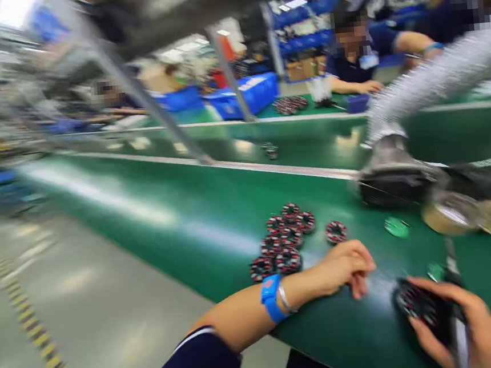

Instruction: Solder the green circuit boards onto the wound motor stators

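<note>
My left hand point(349, 266) is over the green bench, its bent fingers drawn together and pointing down, with nothing visible in them. A single ring-shaped motor stator point(335, 231), black with red and white marks, lies just beyond it. Several similar stators point(291, 237) sit bunched to the left, above my forearm. At the lower right, my right hand point(476, 318) grips a dark stator point(421, 303) between thumb and fingers, tilted and blurred. A shiny metal piece point(460, 340) shows beside that palm; its kind is unclear.
A silver flexible duct point(434, 76) ends in a dark hood point(395, 176) on the bench point(214, 221). Tape rolls point(449, 212) and a green disc point(397, 227) lie right. A co-worker point(354, 54) sits across, near blue bins point(246, 95). Metal posts point(147, 95) rise between.
</note>
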Motion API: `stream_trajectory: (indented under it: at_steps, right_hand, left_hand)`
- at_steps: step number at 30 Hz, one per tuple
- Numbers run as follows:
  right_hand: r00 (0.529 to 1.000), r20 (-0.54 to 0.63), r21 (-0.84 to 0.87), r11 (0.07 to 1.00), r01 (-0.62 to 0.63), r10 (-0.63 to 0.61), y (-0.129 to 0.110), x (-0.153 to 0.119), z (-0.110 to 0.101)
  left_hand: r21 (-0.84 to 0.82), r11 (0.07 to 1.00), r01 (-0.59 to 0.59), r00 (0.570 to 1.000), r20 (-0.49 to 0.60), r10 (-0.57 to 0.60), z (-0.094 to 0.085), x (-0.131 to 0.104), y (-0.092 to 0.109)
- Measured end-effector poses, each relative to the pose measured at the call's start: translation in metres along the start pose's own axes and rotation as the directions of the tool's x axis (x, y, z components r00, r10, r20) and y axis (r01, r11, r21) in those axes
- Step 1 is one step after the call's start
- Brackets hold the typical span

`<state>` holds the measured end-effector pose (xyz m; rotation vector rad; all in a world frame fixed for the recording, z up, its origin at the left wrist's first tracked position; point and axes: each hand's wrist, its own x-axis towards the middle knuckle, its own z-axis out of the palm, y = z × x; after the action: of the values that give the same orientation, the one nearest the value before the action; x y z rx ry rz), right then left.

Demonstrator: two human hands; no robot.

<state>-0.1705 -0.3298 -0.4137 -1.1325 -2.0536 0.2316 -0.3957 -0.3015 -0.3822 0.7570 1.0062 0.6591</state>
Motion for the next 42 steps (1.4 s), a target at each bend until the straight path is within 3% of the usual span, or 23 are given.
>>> stream_trajectory:
  at_steps: [2, 4, 7, 13, 17, 20, 24, 28, 31, 33, 37, 40, 42]
  right_hand:
    - [0.995, 0.089, 0.041, 0.999, 0.032, -0.036, -0.005, -0.010, -0.009]
    - [0.994, 0.093, 0.109, 0.993, 0.037, -0.047, -0.006, -0.010, -0.012]
    - [0.996, 0.085, 0.151, 0.988, 0.024, -0.037, -0.005, -0.005, -0.012]
    - [0.995, 0.093, 0.195, 0.981, 0.002, -0.020, -0.007, -0.007, -0.010]
    - [0.998, 0.060, 0.179, 0.984, 0.001, -0.012, -0.006, -0.008, -0.008]
    - [0.999, 0.051, 0.170, 0.985, 0.006, -0.015, -0.006, -0.008, -0.008]
    - [0.998, 0.059, 0.181, 0.984, 0.005, -0.016, -0.006, -0.010, -0.008]
    - [0.997, 0.075, 0.211, 0.977, 0.008, -0.024, -0.006, -0.010, -0.009]
    - [0.996, 0.075, 0.227, 0.974, 0.028, -0.046, -0.008, -0.008, -0.008]
    - [0.994, 0.083, 0.241, 0.969, 0.048, -0.070, -0.008, -0.006, -0.009]
    - [0.995, 0.052, 0.218, 0.973, 0.074, -0.087, 0.003, -0.001, -0.020]
    - [1.000, 0.007, 0.037, 0.999, 0.020, -0.020, 0.021, 0.004, -0.033]
    - [0.991, 0.130, -0.066, 0.998, 0.025, -0.016, 0.035, 0.007, -0.039]
  left_hand:
    - [0.138, 0.988, 0.068, 0.986, 0.140, -0.087, 0.003, -0.002, -0.001]
    - [0.271, 0.956, 0.112, 0.968, 0.188, -0.167, 0.008, -0.003, -0.005]
    - [0.378, 0.916, 0.134, 0.968, 0.149, -0.203, 0.015, -0.007, -0.009]
    - [0.329, 0.942, 0.064, 0.997, 0.011, -0.072, 0.002, -0.012, 0.006]
    - [0.445, 0.883, 0.149, 0.962, 0.143, -0.234, 0.004, -0.016, 0.006]
    - [0.449, 0.863, 0.230, 0.936, 0.142, -0.323, 0.016, -0.018, -0.004]
    - [0.307, 0.926, 0.222, 0.952, 0.137, -0.273, 0.012, -0.015, -0.003]
    - [0.347, 0.919, 0.188, 0.954, 0.159, -0.255, -0.009, -0.013, 0.011]
    - [0.300, 0.953, 0.032, 0.996, 0.066, -0.054, -0.009, -0.012, 0.010]
    - [0.298, 0.952, -0.062, 0.998, 0.036, 0.054, -0.001, -0.010, 0.003]
    - [0.295, 0.955, -0.005, 1.000, 0.019, -0.001, 0.016, -0.005, -0.013]
    - [0.267, 0.962, 0.049, 0.999, -0.012, -0.048, 0.019, -0.002, -0.016]
    - [0.268, 0.960, 0.078, 0.997, -0.026, -0.073, 0.018, -0.002, -0.015]
